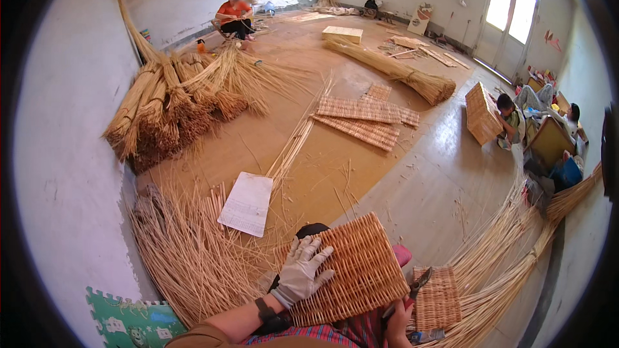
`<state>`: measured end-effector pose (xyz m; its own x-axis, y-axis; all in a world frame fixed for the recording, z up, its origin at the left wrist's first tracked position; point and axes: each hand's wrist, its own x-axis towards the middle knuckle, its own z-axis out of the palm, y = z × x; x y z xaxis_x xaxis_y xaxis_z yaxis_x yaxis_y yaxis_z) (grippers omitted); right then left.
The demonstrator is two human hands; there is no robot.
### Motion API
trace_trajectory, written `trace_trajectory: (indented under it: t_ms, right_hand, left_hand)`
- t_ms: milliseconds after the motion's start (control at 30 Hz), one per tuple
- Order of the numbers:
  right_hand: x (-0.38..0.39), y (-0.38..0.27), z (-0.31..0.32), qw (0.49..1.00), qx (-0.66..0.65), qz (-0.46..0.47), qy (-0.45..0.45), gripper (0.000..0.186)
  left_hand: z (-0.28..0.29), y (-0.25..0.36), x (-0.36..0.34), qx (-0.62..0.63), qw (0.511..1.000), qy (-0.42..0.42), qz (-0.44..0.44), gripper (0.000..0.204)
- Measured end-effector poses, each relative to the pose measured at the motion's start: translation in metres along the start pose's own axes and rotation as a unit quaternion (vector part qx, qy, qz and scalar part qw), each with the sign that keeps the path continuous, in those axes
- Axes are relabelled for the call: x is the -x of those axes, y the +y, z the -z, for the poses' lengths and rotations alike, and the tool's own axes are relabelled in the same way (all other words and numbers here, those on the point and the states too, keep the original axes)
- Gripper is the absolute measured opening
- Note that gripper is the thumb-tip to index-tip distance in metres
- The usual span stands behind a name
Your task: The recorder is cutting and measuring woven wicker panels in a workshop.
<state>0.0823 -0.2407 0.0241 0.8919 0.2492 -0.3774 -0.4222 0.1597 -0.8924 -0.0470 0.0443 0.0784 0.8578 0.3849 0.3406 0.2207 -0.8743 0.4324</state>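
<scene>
A rectangular woven wicker panel [351, 270] lies tilted across my lap. My left hand [302, 269], in a pale glove, rests on its left side with the fingers spread out flat. At the panel's lower right edge, my right hand [400, 319] is closed around pruning shears [420, 281] with red handles and dark blades. A smaller woven piece [440, 303] lies just right of the shears, partly behind them. Whether the shears' blades touch the panel, I cannot tell.
Loose willow rods [187, 251] spread at my left, and long rods [496, 277] at my right. A white sheet [247, 203] and flat woven panels [361, 116] lie ahead. Bundles [171, 96] stand by the left wall. A seated person [235, 16] works far back; another person handles a woven box [483, 114].
</scene>
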Motion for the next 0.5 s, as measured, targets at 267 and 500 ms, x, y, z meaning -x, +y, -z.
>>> trace_trajectory:
  t_ms: [267, 500]
  right_hand:
    - [-0.007, 0.013, 0.009, 0.999, 0.008, 0.030, -0.011, 0.005]
    - [0.002, 0.002, 0.003, 0.999, 0.018, 0.033, -0.033, 0.009]
  left_hand:
    - [0.003, 0.001, -0.001, 0.012, 1.000, -0.005, 0.000, 0.061]
    - [0.000, -0.002, 0.003, 0.008, 1.000, -0.008, 0.002, 0.057]
